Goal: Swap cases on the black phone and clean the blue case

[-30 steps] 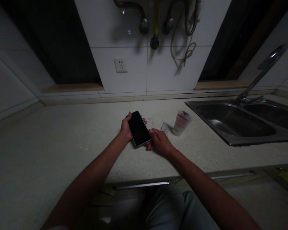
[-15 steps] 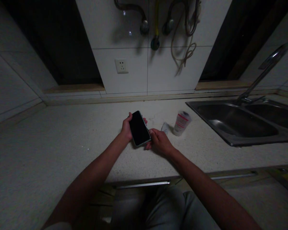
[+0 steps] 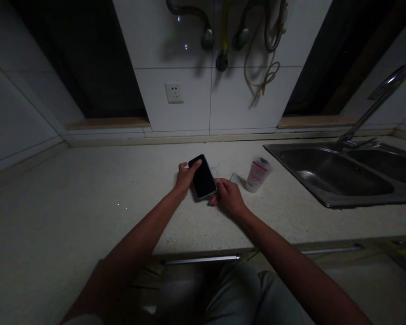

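Pale speckled desk [image 3: 88,189] here, pretty dim lighting. The phone [image 3: 205,183] is over the middle of it, tilted a bit, screen up and black; can't tell if its bottom edge touches the surface. Both hands are on it: the left hand [image 3: 186,176] grips the left side with the thumb across the screen, and the right hand [image 3: 229,196] is pinched at the lower right corner, hiding that corner, so I can't tell if it's holding anything else.

As for clutter, a small pale scrap [image 3: 235,178] lies just past the right hand, which partly blocks it. Right next to that there's a clear plastic cup [image 3: 258,175] with red print, between the hand and the steel sink [image 3: 352,201] with its tall tap [image 3: 375,106]. On the tiled wall behind there's a white socket [image 3: 174,93], a yellow pipe [image 3: 225,27] and a looped cord [image 3: 267,76] hanging down.
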`<state>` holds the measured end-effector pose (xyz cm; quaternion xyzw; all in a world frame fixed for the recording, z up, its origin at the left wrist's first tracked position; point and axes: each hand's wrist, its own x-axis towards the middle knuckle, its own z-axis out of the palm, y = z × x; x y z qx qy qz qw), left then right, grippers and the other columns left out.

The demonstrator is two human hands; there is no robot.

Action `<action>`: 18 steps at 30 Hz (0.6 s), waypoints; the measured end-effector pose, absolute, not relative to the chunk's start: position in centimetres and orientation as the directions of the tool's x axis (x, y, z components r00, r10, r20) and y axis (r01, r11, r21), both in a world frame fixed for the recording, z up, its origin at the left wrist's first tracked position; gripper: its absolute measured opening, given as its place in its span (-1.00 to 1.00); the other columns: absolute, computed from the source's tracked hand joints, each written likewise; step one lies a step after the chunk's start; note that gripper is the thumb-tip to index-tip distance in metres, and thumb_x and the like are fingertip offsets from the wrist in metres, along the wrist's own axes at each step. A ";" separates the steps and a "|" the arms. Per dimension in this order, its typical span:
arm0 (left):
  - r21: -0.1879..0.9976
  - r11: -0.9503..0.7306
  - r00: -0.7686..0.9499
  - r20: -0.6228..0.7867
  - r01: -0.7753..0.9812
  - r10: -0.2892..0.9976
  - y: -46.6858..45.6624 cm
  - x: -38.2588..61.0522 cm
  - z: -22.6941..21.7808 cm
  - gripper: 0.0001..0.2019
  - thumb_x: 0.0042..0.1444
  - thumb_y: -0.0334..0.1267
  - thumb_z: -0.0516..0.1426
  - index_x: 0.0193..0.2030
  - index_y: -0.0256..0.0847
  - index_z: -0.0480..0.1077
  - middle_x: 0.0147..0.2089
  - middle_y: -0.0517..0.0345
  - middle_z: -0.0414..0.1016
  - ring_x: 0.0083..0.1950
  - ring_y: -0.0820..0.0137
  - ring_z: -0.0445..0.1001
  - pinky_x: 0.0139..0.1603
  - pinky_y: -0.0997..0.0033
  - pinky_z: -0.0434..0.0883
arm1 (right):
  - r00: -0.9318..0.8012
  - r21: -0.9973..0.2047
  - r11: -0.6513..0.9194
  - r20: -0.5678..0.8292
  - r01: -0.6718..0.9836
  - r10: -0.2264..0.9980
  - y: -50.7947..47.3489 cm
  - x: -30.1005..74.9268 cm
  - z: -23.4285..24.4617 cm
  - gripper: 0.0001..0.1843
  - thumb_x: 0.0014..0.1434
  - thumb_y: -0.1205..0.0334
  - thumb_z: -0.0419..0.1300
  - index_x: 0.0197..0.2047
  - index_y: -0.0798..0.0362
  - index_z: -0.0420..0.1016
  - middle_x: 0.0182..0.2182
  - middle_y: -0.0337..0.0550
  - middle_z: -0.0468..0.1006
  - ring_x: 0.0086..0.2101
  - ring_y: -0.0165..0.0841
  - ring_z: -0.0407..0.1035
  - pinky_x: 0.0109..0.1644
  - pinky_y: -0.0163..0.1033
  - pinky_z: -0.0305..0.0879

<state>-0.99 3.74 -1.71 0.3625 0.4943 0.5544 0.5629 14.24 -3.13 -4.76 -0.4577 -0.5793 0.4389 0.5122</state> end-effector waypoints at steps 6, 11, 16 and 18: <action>0.985 0.095 0.082 -0.084 -0.145 0.993 2.1 0.3 -2.0 -0.21 -0.34 -0.23 0.49 0.06 -0.16 0.25 -0.15 0.04 0.49 -0.17 0.27 0.49 -0.08 0.29 0.41 | -0.004 -0.953 0.226 0.230 0.202 0.973 -3.1 14.6 -4.9 -0.49 0.24 -0.28 0.01 -0.34 0.03 0.35 -0.68 -0.25 0.49 -0.65 -0.33 0.46 -0.57 -0.30 0.38; 0.971 0.190 0.167 -0.165 -0.148 0.972 1.5 0.7 -1.4 -0.20 -0.21 -0.24 0.42 0.16 -0.11 0.12 -0.18 0.12 0.45 -0.21 0.30 0.49 -0.10 0.26 0.44 | -0.029 -0.929 0.243 0.245 0.280 0.969 -3.2 14.6 -4.8 -0.51 0.28 -0.24 -0.03 -0.30 0.02 0.37 -0.63 -0.23 0.51 -0.60 -0.31 0.49 -0.52 -0.28 0.38; 0.964 0.240 0.246 -0.206 -0.116 0.947 1.6 -0.3 -0.9 -0.24 -0.19 -0.30 0.38 0.15 -0.06 0.12 -0.16 0.13 0.44 -0.19 0.31 0.49 -0.08 0.24 0.46 | -0.061 -0.833 0.331 0.340 0.443 0.938 -2.9 14.8 -4.8 -0.56 0.30 -0.16 -0.04 -0.33 0.02 0.38 -0.48 -0.14 0.55 -0.47 -0.31 0.47 -0.41 -0.27 0.32; 0.966 0.239 0.269 -0.206 -0.098 0.941 1.7 -0.7 -0.8 -0.28 -0.19 -0.31 0.37 0.11 -0.08 0.13 -0.17 0.14 0.44 -0.21 0.31 0.49 -0.10 0.21 0.48 | -0.103 -0.783 0.375 0.375 0.497 0.921 -2.8 14.9 -4.7 -0.59 0.31 -0.13 -0.04 -0.33 0.00 0.39 -0.47 -0.15 0.54 -0.46 -0.32 0.44 -0.38 -0.27 0.28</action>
